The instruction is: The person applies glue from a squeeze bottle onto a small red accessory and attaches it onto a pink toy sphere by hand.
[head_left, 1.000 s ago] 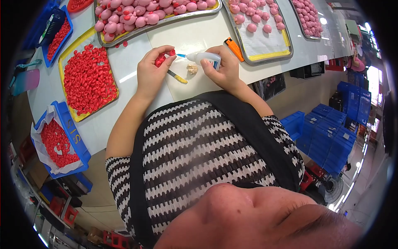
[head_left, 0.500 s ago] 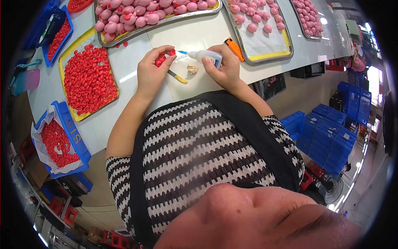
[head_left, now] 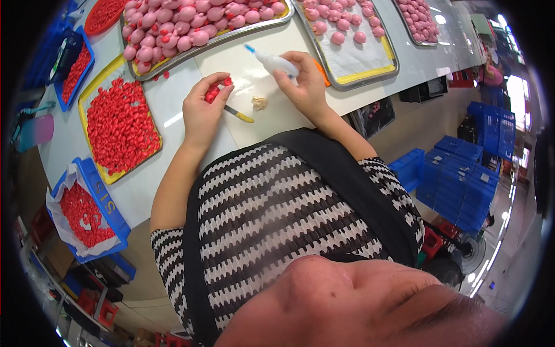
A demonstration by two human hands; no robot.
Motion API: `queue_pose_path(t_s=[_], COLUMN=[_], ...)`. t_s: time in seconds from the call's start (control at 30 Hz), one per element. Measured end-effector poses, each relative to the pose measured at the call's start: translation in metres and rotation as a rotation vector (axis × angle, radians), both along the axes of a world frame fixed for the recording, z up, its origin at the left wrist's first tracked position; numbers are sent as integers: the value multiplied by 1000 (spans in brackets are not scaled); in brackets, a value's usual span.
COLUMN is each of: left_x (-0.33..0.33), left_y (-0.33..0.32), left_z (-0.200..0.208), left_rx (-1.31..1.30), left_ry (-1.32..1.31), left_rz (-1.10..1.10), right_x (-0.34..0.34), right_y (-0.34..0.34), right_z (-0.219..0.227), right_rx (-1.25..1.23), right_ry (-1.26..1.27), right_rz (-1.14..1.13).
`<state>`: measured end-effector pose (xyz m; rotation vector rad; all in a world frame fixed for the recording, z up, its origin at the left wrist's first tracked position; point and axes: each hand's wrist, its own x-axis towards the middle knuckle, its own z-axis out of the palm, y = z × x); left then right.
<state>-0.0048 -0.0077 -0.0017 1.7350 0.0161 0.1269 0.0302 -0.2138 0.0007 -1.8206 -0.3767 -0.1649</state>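
Observation:
My left hand (head_left: 201, 113) pinches a small red molded piece (head_left: 228, 81) between thumb and fingertips, with more red pieces (head_left: 212, 95) tucked in its curled fingers. My right hand (head_left: 306, 89) is wrapped around a white squeeze bottle (head_left: 278, 63) with a thin blue tip. The bottle is tilted, its tip pointing up and left, apart from the red piece. Below the hands lie a slim tool with a yellowish handle (head_left: 245, 118) and a crumpled beige lump (head_left: 259, 103). An orange tool (head_left: 322, 72) is partly hidden behind my right hand.
Left stands a yellow-edged tray (head_left: 103, 169) heaped with red pieces; a lined blue crate (head_left: 110, 202) holds more. Pink round figures fill a metal tray (head_left: 217, 41) at the back. Other pink-figure trays (head_left: 358, 81) stand right. Blue crates (head_left: 457, 185) are stacked beyond the table.
My right hand has drawn the bottle back, its blue tip lifting up and away from the red piece. My left hand has shifted slightly left and down in the picture, still holding the pieces.

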Motion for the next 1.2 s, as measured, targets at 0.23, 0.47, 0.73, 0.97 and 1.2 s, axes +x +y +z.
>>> queue_pose_path(t_s=[0.23, 0.47, 0.73, 0.97, 1.2], left_x=[0, 0, -1, -4, -4], left_y=[0, 0, 0, 0, -3], left_z=[-1, 2, 4, 2, 2], left_rx=[-3, 28, -14, -48, -95], left_ry=[20, 35, 49, 97, 98], left_rz=[-1, 5, -35, -61, -174], right_x=[19, 23, 61, 4, -18], right_y=[0, -35, -96, -55, -4], right_z=[-14, 20, 6, 45, 31], right_rx=[-35, -166, -758, 201, 162], right_ry=[51, -60, -134, 331, 405], right_rz=[70, -183, -481, 367, 458])
